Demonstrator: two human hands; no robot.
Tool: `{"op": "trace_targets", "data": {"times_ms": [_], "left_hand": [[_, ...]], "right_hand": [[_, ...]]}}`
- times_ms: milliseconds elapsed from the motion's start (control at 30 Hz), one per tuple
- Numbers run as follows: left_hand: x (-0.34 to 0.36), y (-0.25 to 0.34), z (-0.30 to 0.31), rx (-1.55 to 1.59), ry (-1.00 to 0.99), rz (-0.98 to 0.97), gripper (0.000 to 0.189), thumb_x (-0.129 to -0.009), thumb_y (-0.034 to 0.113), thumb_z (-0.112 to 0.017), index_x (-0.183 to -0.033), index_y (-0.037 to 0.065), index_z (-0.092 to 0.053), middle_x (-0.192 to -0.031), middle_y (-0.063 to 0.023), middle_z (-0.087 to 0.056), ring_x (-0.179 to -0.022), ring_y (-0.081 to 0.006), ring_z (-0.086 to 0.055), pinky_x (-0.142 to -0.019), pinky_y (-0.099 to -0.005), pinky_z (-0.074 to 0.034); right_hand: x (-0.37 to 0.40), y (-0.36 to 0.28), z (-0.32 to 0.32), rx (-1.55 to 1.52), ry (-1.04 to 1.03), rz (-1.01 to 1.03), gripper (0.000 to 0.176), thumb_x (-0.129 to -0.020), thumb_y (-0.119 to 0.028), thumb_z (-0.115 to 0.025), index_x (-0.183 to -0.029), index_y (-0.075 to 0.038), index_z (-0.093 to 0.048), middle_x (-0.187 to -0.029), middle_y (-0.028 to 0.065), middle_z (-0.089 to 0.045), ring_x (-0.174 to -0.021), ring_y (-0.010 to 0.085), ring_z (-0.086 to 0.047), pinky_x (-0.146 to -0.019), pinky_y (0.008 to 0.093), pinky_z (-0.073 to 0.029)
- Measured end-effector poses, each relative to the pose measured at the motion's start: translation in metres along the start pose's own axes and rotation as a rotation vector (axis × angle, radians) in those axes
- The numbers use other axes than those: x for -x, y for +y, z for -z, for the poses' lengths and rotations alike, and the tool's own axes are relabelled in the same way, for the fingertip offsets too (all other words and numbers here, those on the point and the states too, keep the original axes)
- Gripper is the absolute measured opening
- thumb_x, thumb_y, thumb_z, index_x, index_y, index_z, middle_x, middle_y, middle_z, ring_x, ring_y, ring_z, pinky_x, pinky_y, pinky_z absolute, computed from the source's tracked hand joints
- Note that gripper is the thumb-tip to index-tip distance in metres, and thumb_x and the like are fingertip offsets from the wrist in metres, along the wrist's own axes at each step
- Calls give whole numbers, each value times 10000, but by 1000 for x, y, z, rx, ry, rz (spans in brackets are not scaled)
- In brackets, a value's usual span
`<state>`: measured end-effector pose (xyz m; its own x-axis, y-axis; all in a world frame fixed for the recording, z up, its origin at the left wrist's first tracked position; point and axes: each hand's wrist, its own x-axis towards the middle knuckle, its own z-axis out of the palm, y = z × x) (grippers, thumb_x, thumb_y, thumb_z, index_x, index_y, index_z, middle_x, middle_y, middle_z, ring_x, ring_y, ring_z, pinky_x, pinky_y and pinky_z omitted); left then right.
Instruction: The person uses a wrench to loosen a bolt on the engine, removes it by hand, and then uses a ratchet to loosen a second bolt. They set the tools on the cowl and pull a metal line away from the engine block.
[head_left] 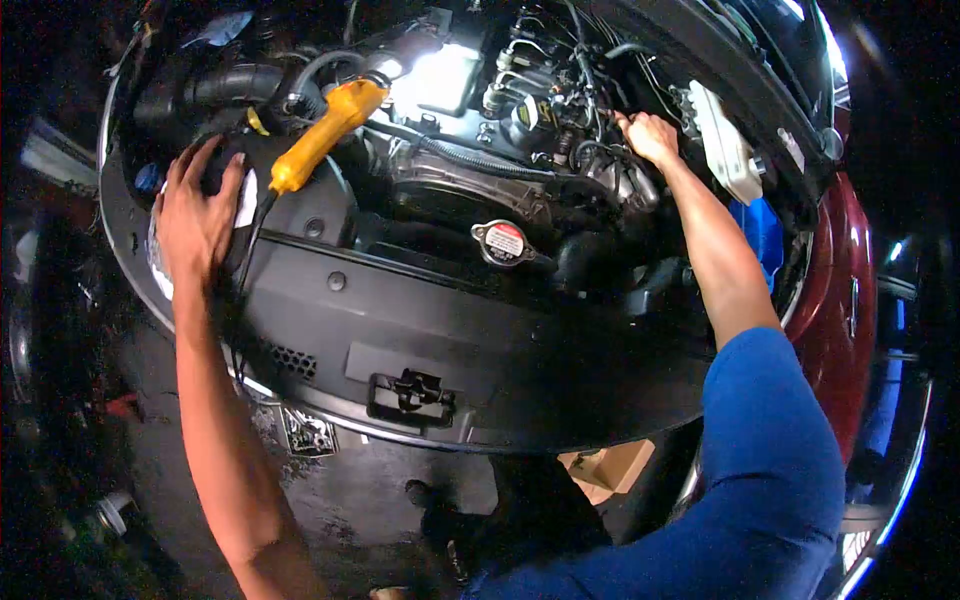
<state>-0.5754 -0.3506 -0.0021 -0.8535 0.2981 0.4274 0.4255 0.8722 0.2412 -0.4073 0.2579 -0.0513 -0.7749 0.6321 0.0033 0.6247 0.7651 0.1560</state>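
Note:
My left hand point(200, 210) lies with fingers spread on the black plastic at the left front of the engine bay. A white sheet or cloth point(247, 200) shows beneath and beside it. Close by, a yellow work light point(330, 130) rests with its cord running down past my wrist, its lamp end shining on the engine point(470, 125). My right hand point(650, 138) reaches deep into the right side of the engine bay, among hoses and wiring. Its fingers are curled closed; whatever they grip is hidden. A black oil filler cap point(535, 115) sits left of that hand.
A radiator cap point(503, 242) with a red and white label sits at front centre. Right of my right hand stands a whitish reservoir point(722, 145), above a blue part point(757, 235). On the floor are a tray of small metal parts point(308, 432) and a cardboard box point(615, 470).

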Motion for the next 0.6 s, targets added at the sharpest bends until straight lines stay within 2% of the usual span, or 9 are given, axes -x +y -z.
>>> {"op": "trace_targets", "data": {"times_ms": [100, 233, 367, 433, 500, 533, 567, 600], "left_hand": [[2, 7, 1, 48, -33, 73, 545, -942, 517, -597, -1349, 158, -643, -1426, -130, -576, -1306, -350, -547, -1113, -431, -404], [2, 2, 2, 11, -29, 32, 564, -940, 542, -593, -1352, 160, -646, -1419, -147, -582, -1292, -362, -560, -1100, -432, -420], [2, 4, 4, 27, -48, 79, 623, -923, 591, -576, -1369, 159, -634, -1434, -153, -571, -1313, -356, -546, -1121, -447, -399], [1, -5, -2, -38, -19, 60, 649, -906, 612, -571, -1367, 160, -636, -1437, -162, -567, -1306, -361, -552, -1109, -458, -412], [3, -13, -6, -1, -23, 65, 674, -890, 627, -570, -1370, 157, -634, -1447, -170, -558, -1306, -368, -552, -1111, -455, -413], [5, -17, -2, -1, -19, 73, 674, -889, 626, -573, -1370, 158, -634, -1449, -169, -556, -1306, -371, -552, -1112, -454, -411], [2, -6, -3, 23, -31, 54, 673, -887, 624, -575, -1370, 158, -634, -1452, -169, -554, -1305, -373, -551, -1114, -453, -410], [1, -2, 3, 75, -117, 120, 678, -884, 624, -584, -1371, 155, -632, -1447, -169, -558, -1316, -371, -542, -1134, -455, -385]], "right_hand": [[-4, 3, -7, 50, 58, 3, 698, -957, -646, -452, -1051, -26, -758, -1124, 258, -711, -1090, 413, -678, -947, 501, -535], [-1, 0, -1, 36, 10, 3, 698, -971, -649, -420, -1060, -47, -761, -1136, 236, -713, -1093, 397, -680, -950, 492, -536], [5, -6, 7, 65, 9, 6, 715, -969, -662, -417, -1076, -40, -752, -1142, 240, -711, -1130, 391, -665, -974, 492, -517], [3, -8, 6, 52, -15, -69, 711, -971, -668, -409, -1095, -56, -748, -1178, 230, -704, -1134, 389, -663, -963, 496, -510], [2, -6, 6, 92, 0, 0, 728, -963, -684, -406, -1113, -57, -745, -1180, 230, -703, -1143, 393, -659, -964, 497, -510], [3, -10, 6, 71, -27, -34, 726, -966, -678, -397, -1102, -57, -747, -1167, 240, -705, -1140, 400, -661, -964, 504, -508], [15, 0, -1, 90, -6, -54, 723, -969, -673, -393, -1092, -57, -751, -1160, 243, -706, -1135, 404, -662, -964, 506, -509], [17, -4, -6, 98, 36, -67, 720, -973, -668, -389, -1081, -56, -754, -1153, 247, -706, -1130, 408, -663, -965, 508, -509]]}}
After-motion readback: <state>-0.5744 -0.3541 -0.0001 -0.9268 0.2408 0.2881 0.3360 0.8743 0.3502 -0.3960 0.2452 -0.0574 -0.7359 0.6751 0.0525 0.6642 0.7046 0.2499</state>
